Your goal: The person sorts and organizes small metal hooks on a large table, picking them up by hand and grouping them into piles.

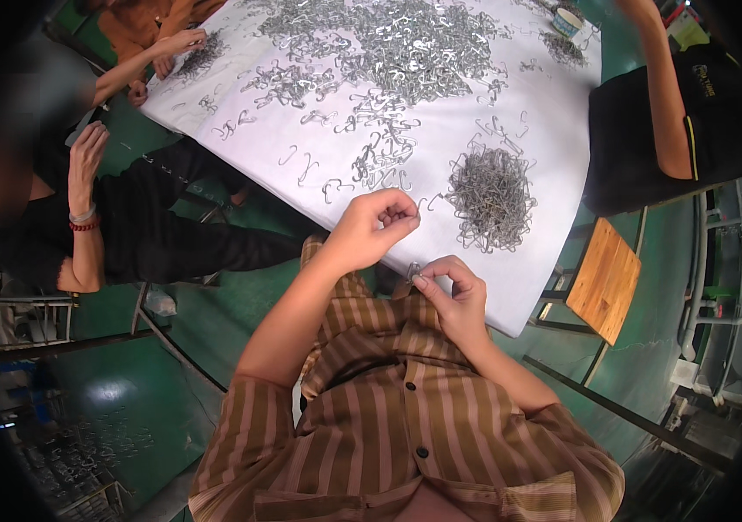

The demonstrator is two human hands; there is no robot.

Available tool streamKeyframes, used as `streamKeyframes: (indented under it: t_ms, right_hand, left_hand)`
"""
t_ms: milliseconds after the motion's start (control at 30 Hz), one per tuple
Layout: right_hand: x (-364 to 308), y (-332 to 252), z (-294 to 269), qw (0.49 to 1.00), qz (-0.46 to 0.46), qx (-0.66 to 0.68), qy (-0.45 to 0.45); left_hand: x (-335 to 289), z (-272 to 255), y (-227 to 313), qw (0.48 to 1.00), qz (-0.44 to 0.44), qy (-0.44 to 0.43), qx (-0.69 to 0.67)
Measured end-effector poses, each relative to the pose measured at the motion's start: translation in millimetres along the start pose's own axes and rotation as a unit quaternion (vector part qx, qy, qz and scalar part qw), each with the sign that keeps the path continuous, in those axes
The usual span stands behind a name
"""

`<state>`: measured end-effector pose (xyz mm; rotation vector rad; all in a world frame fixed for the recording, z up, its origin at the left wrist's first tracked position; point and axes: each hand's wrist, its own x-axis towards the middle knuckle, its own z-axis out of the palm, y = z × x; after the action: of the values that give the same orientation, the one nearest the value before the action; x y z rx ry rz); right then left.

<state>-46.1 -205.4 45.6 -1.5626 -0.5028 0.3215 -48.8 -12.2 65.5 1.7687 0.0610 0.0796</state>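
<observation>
My left hand [377,228] is above the near edge of the white-covered table [510,300], its fingers curled and thumb close to the fingertips. Whatever it pinches is too small to make out; a thin wire hook [423,206] shows just beside its fingertips. Lower and to the right, at the table edge, my right hand [459,294] pinches a small shiny metal hook [413,271] between thumb and forefinger. A dense pile of darker metal hooks [493,198] lies right of my left hand. Loose silvery hooks [381,157] are strewn beyond it.
A large heap of metal hooks [419,48] covers the far middle of the table. Another tub [567,22] stands at the far right corner. People sit at the left and right sides, one hand [88,152] raised at left. A wooden stool [604,280] stands at right.
</observation>
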Motion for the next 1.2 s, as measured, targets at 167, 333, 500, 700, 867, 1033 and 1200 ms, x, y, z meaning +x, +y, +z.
streamKeyframes:
  t_ms: [167, 333, 500, 700, 867, 1033, 1200]
  right_hand:
    - [1.5, -0.5, 0.9, 1.0, 0.0, -0.004, 0.015]
    - [2.0, -4.4, 5.1, 0.999, -0.022, 0.01, 0.022]
    - [1.2, -7.2, 3.6, 0.998, -0.041, -0.041, 0.013]
    - [13.0, 0.0, -5.4, 0.976, -0.174, -0.129, 0.016]
    - [60.7, 31.7, -10.8, 0.915, -0.193, -0.345, 0.078]
    - [106.4, 55.3, 9.4, 0.854, -0.149, -0.495, 0.051]
    - [121.2, 67.6, 22.5, 0.864, -0.106, -0.49, 0.055]
  left_hand:
    - [-43.1, 6.2, 13.3, 0.989, 0.122, 0.037, -0.08]
    - [-57.9, 15.6, 10.1, 0.99, 0.105, 0.072, -0.059]
    - [-57.8, 31.8, 4.8, 0.98, 0.127, 0.141, -0.067]
    - [-70.2, 40.7, 3.0, 0.974, 0.106, 0.131, -0.152]
    - [-73.9, 37.5, 6.5, 0.974, 0.132, 0.142, -0.116]
    - [-80.3, 34.2, 10.3, 0.982, 0.115, 0.121, -0.087]
    - [-81.0, 33.9, 3.6, 0.98, 0.12, 0.121, -0.098]
